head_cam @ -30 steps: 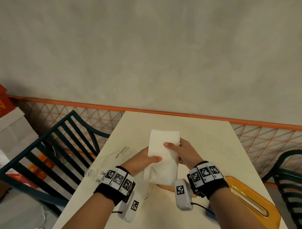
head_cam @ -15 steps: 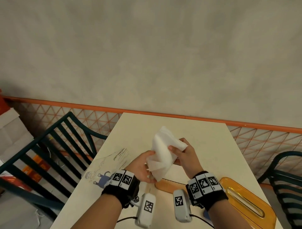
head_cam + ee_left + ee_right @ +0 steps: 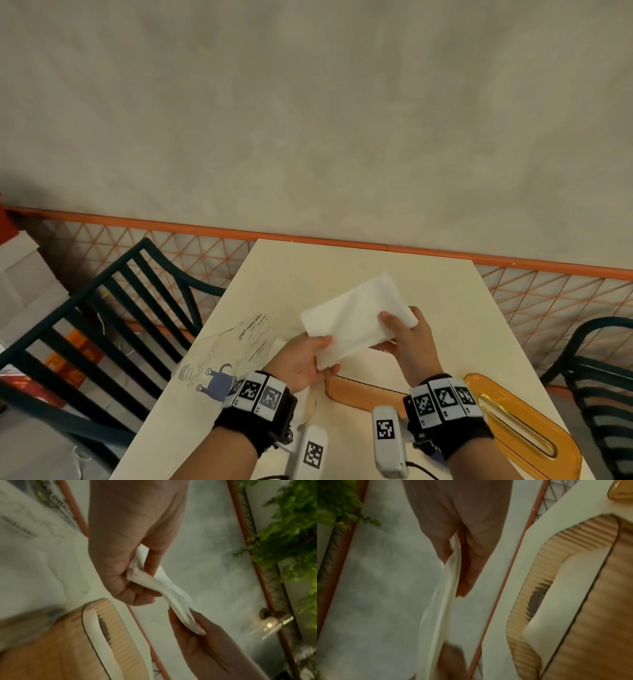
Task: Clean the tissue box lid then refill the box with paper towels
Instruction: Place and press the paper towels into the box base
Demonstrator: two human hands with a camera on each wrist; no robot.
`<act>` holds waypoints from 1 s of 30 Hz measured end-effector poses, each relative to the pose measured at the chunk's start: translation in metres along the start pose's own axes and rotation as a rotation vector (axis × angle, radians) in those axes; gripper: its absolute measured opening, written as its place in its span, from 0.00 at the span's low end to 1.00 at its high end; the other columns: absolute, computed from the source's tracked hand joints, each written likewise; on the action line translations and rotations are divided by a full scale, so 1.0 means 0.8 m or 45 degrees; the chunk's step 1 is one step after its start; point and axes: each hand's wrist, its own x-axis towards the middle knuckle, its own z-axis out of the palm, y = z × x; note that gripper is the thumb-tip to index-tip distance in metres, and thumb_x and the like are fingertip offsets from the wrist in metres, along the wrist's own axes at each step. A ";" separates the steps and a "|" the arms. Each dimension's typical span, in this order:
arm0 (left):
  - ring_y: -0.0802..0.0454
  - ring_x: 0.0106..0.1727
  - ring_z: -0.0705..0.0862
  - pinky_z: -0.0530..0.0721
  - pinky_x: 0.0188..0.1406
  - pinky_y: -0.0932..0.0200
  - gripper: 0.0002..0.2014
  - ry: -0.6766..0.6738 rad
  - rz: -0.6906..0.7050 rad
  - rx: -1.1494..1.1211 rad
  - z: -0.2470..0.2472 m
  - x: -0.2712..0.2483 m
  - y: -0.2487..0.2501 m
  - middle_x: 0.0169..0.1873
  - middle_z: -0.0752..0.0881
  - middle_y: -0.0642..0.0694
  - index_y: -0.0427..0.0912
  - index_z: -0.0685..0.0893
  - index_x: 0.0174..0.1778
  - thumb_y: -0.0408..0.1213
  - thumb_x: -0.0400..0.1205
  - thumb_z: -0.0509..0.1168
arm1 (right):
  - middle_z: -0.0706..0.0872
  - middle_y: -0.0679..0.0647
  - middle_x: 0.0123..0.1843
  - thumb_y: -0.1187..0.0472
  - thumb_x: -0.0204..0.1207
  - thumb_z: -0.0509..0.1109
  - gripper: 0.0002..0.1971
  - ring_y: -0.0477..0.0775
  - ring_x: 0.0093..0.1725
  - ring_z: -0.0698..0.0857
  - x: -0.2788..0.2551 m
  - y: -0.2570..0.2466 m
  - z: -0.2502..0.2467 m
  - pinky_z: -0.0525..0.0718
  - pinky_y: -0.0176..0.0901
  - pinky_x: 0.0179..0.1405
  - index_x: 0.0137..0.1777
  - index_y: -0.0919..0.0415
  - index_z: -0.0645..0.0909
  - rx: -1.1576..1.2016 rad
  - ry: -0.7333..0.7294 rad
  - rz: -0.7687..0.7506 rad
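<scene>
Pinching a folded stack of white paper towels (image 3: 356, 317) at two ends, both hands hold it in the air above the tabletop (image 3: 342, 270). The left hand (image 3: 301, 359) grasps the stack's corner at about 7 o'clock, thumb on top and fingers underneath; the right hand (image 3: 411, 339) clamps the end at about 4 o'clock the same way. The left wrist view shows the sheets bunched and slightly twisted between the two grips, so the hold probably serves to square the stack and line it up before lowering it.

Directly below the hands, at 6 o'clock from the stack, sits the wooden tissue box (image 3: 363, 390), open at the top. The right wrist view shows its ribbed inner wall and white material already lying inside (image 3: 559, 601); whether that is towels or a liner cannot be told. The amber lid (image 3: 520, 425), with its long slot, lies off the box at 4 o'clock on the tabletop. The refill step seems under way.

A printed plastic wrapper (image 3: 233, 353) lies at 9 o'clock, likely the towels' packaging.
</scene>
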 end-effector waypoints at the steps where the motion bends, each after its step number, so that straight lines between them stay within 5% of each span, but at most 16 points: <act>1: 0.43 0.45 0.81 0.86 0.26 0.58 0.15 0.049 0.047 0.034 -0.003 0.002 0.005 0.55 0.82 0.38 0.39 0.75 0.66 0.29 0.83 0.60 | 0.81 0.60 0.52 0.68 0.75 0.69 0.16 0.60 0.50 0.84 0.003 -0.003 -0.008 0.90 0.53 0.38 0.61 0.66 0.72 -0.025 -0.003 0.061; 4: 0.45 0.46 0.82 0.86 0.24 0.60 0.13 0.060 0.160 0.186 -0.005 0.002 0.015 0.56 0.82 0.40 0.42 0.75 0.64 0.31 0.83 0.62 | 0.82 0.61 0.57 0.68 0.73 0.72 0.19 0.61 0.55 0.83 0.011 -0.014 -0.030 0.90 0.54 0.40 0.63 0.63 0.73 -0.162 -0.102 0.242; 7: 0.48 0.49 0.83 0.85 0.26 0.60 0.18 -0.032 0.229 0.352 0.000 0.005 0.016 0.55 0.83 0.44 0.44 0.73 0.64 0.32 0.79 0.68 | 0.84 0.59 0.58 0.60 0.75 0.71 0.13 0.60 0.55 0.84 0.012 -0.024 -0.036 0.90 0.51 0.37 0.59 0.60 0.79 -0.316 -0.166 0.306; 10: 0.47 0.48 0.83 0.84 0.29 0.59 0.23 -0.098 0.297 0.522 0.008 0.017 0.011 0.59 0.82 0.41 0.43 0.72 0.68 0.29 0.78 0.69 | 0.83 0.54 0.49 0.59 0.82 0.63 0.10 0.54 0.45 0.85 0.014 -0.028 -0.035 0.88 0.44 0.26 0.60 0.61 0.76 -0.455 -0.066 0.221; 14: 0.47 0.37 0.83 0.83 0.31 0.56 0.18 0.098 0.369 0.640 0.020 0.034 0.014 0.55 0.82 0.37 0.33 0.74 0.67 0.30 0.82 0.64 | 0.82 0.55 0.41 0.58 0.84 0.56 0.11 0.55 0.25 0.85 0.023 -0.023 -0.039 0.82 0.37 0.16 0.60 0.64 0.72 -0.752 0.083 0.114; 17: 0.44 0.57 0.83 0.88 0.42 0.52 0.19 0.046 0.336 0.629 0.025 0.042 0.014 0.59 0.82 0.42 0.41 0.74 0.67 0.36 0.81 0.67 | 0.79 0.57 0.52 0.56 0.85 0.55 0.15 0.60 0.44 0.84 0.027 -0.017 -0.041 0.85 0.42 0.23 0.65 0.65 0.71 -0.803 0.056 0.167; 20: 0.44 0.63 0.81 0.86 0.48 0.49 0.22 -0.004 0.307 0.431 0.027 0.045 0.009 0.62 0.83 0.43 0.46 0.74 0.68 0.41 0.78 0.70 | 0.80 0.58 0.62 0.55 0.84 0.57 0.16 0.58 0.58 0.79 0.027 -0.015 -0.043 0.81 0.44 0.47 0.67 0.63 0.72 -0.723 0.025 0.157; 23: 0.46 0.58 0.82 0.86 0.43 0.52 0.21 0.025 0.321 0.388 0.033 0.049 0.000 0.60 0.84 0.43 0.47 0.76 0.66 0.41 0.78 0.70 | 0.80 0.56 0.63 0.54 0.82 0.60 0.19 0.56 0.59 0.79 0.030 -0.011 -0.042 0.77 0.49 0.59 0.69 0.62 0.70 -0.680 0.017 0.182; 27: 0.44 0.59 0.82 0.88 0.48 0.47 0.18 0.040 0.272 0.487 0.040 0.061 -0.004 0.57 0.84 0.44 0.47 0.76 0.63 0.43 0.79 0.69 | 0.76 0.56 0.63 0.61 0.83 0.57 0.19 0.54 0.58 0.74 0.039 -0.002 -0.043 0.72 0.46 0.56 0.72 0.63 0.64 -0.897 -0.080 0.241; 30: 0.46 0.54 0.82 0.83 0.42 0.58 0.18 0.177 0.430 0.816 0.032 0.079 -0.005 0.56 0.84 0.41 0.39 0.77 0.66 0.38 0.80 0.68 | 0.78 0.64 0.65 0.68 0.80 0.56 0.17 0.56 0.53 0.73 0.051 0.007 -0.052 0.73 0.45 0.55 0.69 0.67 0.68 -1.157 0.012 0.254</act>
